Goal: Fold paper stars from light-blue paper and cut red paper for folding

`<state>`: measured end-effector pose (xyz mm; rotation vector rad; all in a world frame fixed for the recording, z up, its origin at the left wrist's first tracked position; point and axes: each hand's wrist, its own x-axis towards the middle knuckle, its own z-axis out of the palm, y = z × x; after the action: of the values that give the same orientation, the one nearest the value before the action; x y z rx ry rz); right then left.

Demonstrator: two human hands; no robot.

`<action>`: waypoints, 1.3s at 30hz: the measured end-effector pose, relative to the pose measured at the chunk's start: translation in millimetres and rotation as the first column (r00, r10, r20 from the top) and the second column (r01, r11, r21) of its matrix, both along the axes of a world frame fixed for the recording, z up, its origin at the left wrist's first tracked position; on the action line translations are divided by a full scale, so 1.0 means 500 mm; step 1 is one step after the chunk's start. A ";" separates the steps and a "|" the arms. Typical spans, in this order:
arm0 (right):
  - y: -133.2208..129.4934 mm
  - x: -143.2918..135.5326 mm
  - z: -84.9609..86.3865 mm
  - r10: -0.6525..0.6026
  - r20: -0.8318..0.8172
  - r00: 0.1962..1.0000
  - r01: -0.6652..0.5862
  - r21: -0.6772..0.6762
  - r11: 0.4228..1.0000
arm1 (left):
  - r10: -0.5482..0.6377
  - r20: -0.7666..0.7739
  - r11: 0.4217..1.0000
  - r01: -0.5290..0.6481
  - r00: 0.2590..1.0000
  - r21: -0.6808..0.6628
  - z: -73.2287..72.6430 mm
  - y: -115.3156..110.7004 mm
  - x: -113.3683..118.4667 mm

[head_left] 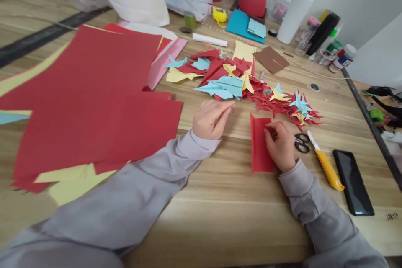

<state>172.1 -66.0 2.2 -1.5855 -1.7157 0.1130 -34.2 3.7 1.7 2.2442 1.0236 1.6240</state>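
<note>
A small sheet of red paper (261, 150) lies on the wooden table with a raised fold along its left side. My right hand (280, 144) is closed at the sheet's right edge, thumb and fingers pinching the paper there. To the left of the sheet, my left hand (212, 119) hovers over the table with its thumb and fingers pressed together and nothing visible in them. Just beyond both hands spreads a pile of folded paper pieces in red, blue and yellow, with a light blue paper plane (222, 87) near its front.
Large red sheets (94, 104) cover the left side. Right of my right hand lie black-handled scissors (301, 143), a yellow-handled knife (328, 167) and a black phone (353, 182). Farther back are brown paper (271, 59), a yellow tape measure (219, 14) and a white bottle (295, 14).
</note>
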 end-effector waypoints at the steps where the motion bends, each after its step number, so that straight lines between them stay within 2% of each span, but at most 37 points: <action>1: -0.002 -0.003 0.001 0.016 0.018 1.000 -0.016 -0.007 1.000 | 0.001 0.003 1.000 -0.001 1.000 0.024 0.003 -0.002 0.001; 4: -0.006 -0.010 0.004 0.052 0.068 0.996 -0.051 -0.012 0.999 | -0.005 0.052 1.000 0.005 0.999 0.010 0.013 -0.003 0.002; 7: -0.007 -0.010 0.003 0.057 0.089 0.994 -0.056 -0.018 0.998 | 0.032 0.173 0.992 -0.011 0.984 -0.123 0.022 0.004 -0.001; 9: -0.008 -0.009 0.001 0.064 0.105 0.992 -0.061 -0.029 0.998 | 0.029 0.161 0.983 0.001 0.987 -0.183 0.031 0.005 -0.004; 10: -0.008 -0.008 -0.001 0.072 0.121 0.990 -0.068 -0.036 0.997 | -0.016 0.101 0.985 0.034 0.995 -0.172 0.036 0.002 -0.003; 12: -0.009 -0.009 -0.003 0.097 0.173 0.980 -0.090 -0.050 0.995 | -0.160 -0.091 0.986 0.155 0.983 -0.059 0.045 -0.012 0.002; 14: -0.010 -0.009 -0.004 0.115 0.222 0.968 -0.106 -0.051 0.993 | -0.318 -0.358 0.933 0.356 0.878 0.043 0.049 -0.035 0.014; 15: -0.011 -0.010 -0.005 0.117 0.235 0.965 -0.109 -0.047 0.993 | -0.334 -0.479 0.915 0.401 0.812 0.042 0.048 -0.047 0.021; 16: -0.011 -0.010 -0.005 0.117 0.239 0.964 -0.111 -0.041 0.993 | -0.330 -0.581 0.909 0.417 0.744 0.018 0.046 -0.058 0.028; 18: -0.011 -0.010 -0.006 0.115 0.228 0.967 -0.109 -0.038 0.993 | -0.289 -0.721 0.934 0.351 0.630 -0.068 0.039 -0.074 0.038; 19: -0.010 -0.010 -0.007 0.115 0.219 0.969 -0.109 -0.039 0.993 | -0.272 -0.763 0.943 0.321 0.587 -0.089 0.034 -0.078 0.040; 21: -0.010 -0.009 -0.009 0.106 0.205 0.973 -0.101 -0.038 0.994 | -0.216 -0.805 0.961 0.265 0.552 -0.076 0.026 -0.079 0.041; 25: -0.010 -0.008 -0.013 0.065 0.168 0.984 -0.059 -0.038 0.998 | -0.073 -0.801 0.978 0.200 0.595 0.059 0.011 -0.074 0.035; 28: -0.011 -0.009 -0.012 0.033 0.124 0.992 -0.026 -0.059 0.998 | -0.021 -0.778 0.980 0.168 0.628 0.110 0.002 -0.073 0.033; 32: -0.011 -0.009 -0.008 0.018 0.056 0.998 -0.013 -0.087 0.996 | -0.006 -0.766 0.986 0.134 0.643 0.105 -0.005 -0.061 0.028; 39: -0.008 -0.007 -0.011 0.033 0.031 0.999 -0.030 -0.101 0.994 | -0.013 -0.792 0.993 0.102 0.611 0.062 -0.001 -0.049 0.024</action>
<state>168.6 -70.0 -3.3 -1.6415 -1.7857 0.1931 -22.3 -21.0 1.2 3.1127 0.9956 0.5729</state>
